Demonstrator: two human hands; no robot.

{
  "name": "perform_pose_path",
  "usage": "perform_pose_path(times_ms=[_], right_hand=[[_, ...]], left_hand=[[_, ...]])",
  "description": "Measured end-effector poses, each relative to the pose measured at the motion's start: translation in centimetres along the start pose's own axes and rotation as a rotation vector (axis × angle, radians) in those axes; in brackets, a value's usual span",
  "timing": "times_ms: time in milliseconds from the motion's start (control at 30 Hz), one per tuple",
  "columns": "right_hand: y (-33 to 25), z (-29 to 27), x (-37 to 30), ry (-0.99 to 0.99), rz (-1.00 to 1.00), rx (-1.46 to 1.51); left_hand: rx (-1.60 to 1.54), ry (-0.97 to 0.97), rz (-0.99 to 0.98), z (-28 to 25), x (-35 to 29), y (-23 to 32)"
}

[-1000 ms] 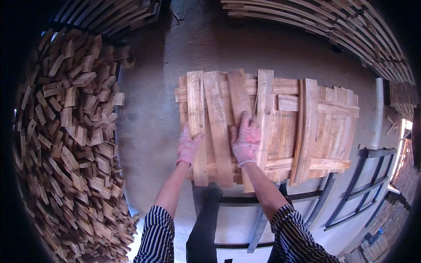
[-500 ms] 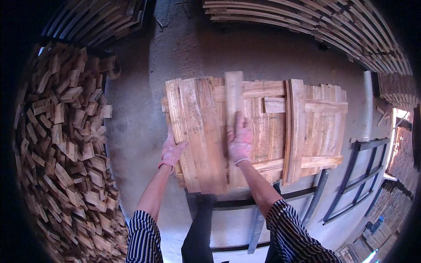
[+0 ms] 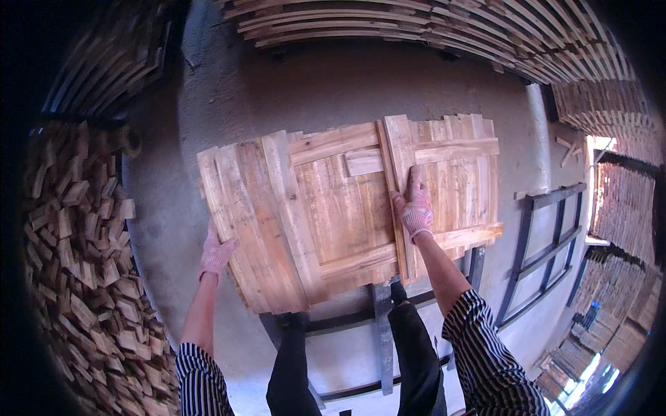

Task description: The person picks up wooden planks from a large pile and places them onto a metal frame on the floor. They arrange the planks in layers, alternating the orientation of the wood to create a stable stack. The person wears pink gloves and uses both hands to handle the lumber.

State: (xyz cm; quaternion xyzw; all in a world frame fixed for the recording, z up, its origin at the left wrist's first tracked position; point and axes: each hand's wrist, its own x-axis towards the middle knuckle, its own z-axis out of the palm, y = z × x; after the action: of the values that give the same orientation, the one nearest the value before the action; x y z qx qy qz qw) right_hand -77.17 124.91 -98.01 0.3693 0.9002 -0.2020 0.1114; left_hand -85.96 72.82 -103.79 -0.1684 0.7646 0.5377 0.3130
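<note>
In front of me lies a wide wooden panel (image 3: 343, 208) of planks side by side with crosswise battens. My left hand (image 3: 217, 255), in a pink knitted glove, is closed round the outer edge of the leftmost plank (image 3: 229, 201); some of its fingers are hidden. A long plank (image 3: 288, 194) lies slantwise on the panel's left part. Also gloved in pink, my right hand (image 3: 415, 210) rests on the narrow upright boards (image 3: 397, 152) right of the middle, fingers stretched out and thumb apart. A short wood piece (image 3: 364, 161) lies near the upper batten.
A heap of short wood offcuts (image 3: 83, 277) rises at my left. Stacked slats (image 3: 416, 24) line the far side. Dark metal frames (image 3: 548, 249) lie on the floor at the right, and another frame (image 3: 381, 340) sits under the panel. More stacked wood (image 3: 624, 208) stands far right.
My right hand has let go of the long plank, which now lies against the left planks, and moved right onto the upright boards. The whole view has shifted, with the panel further left.
</note>
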Motion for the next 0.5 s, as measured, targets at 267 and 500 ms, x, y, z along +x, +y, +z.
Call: perform_pose_path(times_ms=[267, 500], right_hand=[[-10.9, 4.1, -6.2, 0.187, -0.285, -0.001], [-10.1, 8.8, -8.9, 0.017, -0.637, 0.012]], left_hand=[[0.365, 0.090, 0.010, -1.0, -1.2, 0.5], [0.556, -0.115, -0.114, -2.4, -1.2, 3.4]])
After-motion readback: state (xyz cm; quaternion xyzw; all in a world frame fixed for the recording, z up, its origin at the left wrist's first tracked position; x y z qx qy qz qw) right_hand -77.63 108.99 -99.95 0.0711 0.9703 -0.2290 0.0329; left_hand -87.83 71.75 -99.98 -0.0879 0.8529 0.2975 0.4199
